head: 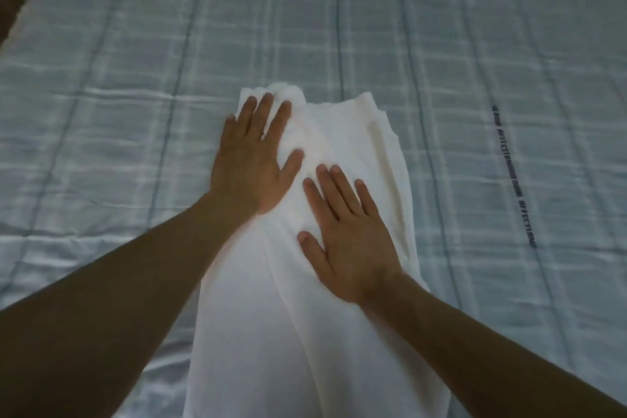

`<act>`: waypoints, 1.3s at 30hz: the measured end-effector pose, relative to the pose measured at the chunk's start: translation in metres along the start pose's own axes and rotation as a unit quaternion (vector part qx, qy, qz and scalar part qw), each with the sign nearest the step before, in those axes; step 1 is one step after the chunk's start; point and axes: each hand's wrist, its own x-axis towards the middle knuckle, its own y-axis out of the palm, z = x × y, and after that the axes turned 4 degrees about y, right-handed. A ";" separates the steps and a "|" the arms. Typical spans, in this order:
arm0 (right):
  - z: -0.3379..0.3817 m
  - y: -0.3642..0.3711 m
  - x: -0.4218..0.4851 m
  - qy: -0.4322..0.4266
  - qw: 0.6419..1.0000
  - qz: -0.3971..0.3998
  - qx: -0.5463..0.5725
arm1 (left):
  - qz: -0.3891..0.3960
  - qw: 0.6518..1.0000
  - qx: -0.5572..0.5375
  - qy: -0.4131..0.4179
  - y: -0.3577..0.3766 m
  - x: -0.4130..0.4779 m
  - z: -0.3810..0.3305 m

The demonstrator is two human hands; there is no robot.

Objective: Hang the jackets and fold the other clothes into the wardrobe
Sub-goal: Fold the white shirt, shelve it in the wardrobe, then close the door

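1. The white garment [288,309] lies on the bed [475,44], folded into a long narrow strip. Its long axis runs straight away from the person, from the bottom edge of the view up to a slightly bunched far end.
2. Both hands rest flat on it, fingers straight and spread, gripping nothing. They are close together but not touching.
3. The left hand [252,156] sits further up, on the left edge near the far end, its fingertips reaching the bunched cloth.
4. The right hand [346,234] is nearer the person, on the middle of the strip, just right of its centre line.
5. Judging from this, the next fold would be across the long axis. The left hand is better placed to take the far end and bring it back, with the right hand marking the crease.
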 end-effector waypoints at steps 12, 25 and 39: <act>0.023 -0.010 -0.098 0.030 0.998 0.049 -0.007 | 0.052 0.998 0.004 0.025 -0.028 -0.103 -0.075; 0.055 0.008 -0.256 0.053 0.997 0.052 0.018 | 0.171 0.985 0.015 0.007 -0.044 -0.245 -0.133; 0.083 0.027 -0.343 0.031 0.999 0.016 0.024 | 0.203 0.971 -0.094 0.089 -0.074 -0.439 -0.109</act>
